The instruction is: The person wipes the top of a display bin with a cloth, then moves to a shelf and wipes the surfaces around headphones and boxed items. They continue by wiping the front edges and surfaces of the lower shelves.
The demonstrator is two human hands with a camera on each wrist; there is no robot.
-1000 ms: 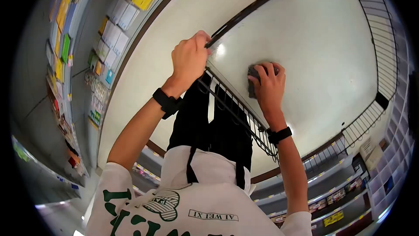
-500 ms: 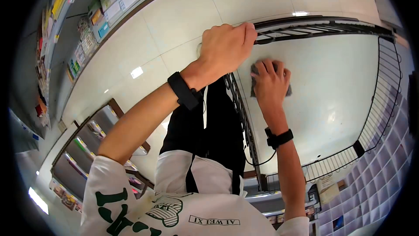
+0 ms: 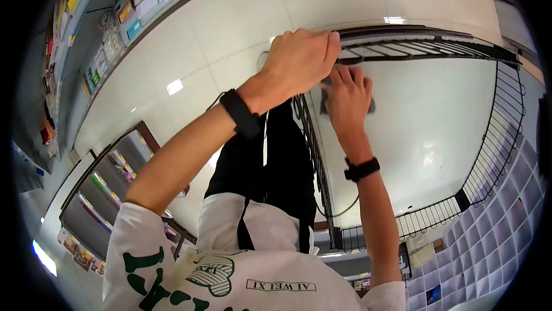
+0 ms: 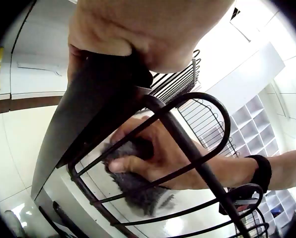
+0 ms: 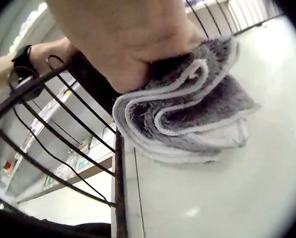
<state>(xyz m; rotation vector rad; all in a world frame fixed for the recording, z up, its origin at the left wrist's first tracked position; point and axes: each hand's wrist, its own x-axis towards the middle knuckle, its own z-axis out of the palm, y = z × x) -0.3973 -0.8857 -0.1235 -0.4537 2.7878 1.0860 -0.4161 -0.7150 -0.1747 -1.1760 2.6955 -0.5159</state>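
Note:
A folded grey cloth with pale edging [image 5: 187, 109] lies on the white panel [image 3: 425, 115] inside a black wire rack [image 3: 489, 132]. My right hand [image 3: 349, 101] grips the cloth, its thumb and fingers curled round it in the left wrist view [image 4: 158, 153]. At the rack's near corner, my left hand [image 3: 299, 63] holds the dark top rail, fingers wrapped over it; the left wrist view shows the wide black upright [image 4: 83, 99] under that hand. In the head view the right fingertips are close beside the left hand and partly cover the cloth.
Shelves with boxes and packets [image 3: 144, 0] stand at the upper left, and a low shelf unit [image 3: 103, 196] at the lower left. Pale tiled floor [image 3: 230, 17] runs between. A white grid of cubbyholes [image 3: 489, 236] is at the lower right. A thin cable hangs near the right forearm.
The head view has turned since the first frame, so the rack looks rotated. Over the last half second my right hand and the cloth have moved up and left, closer to my left hand.

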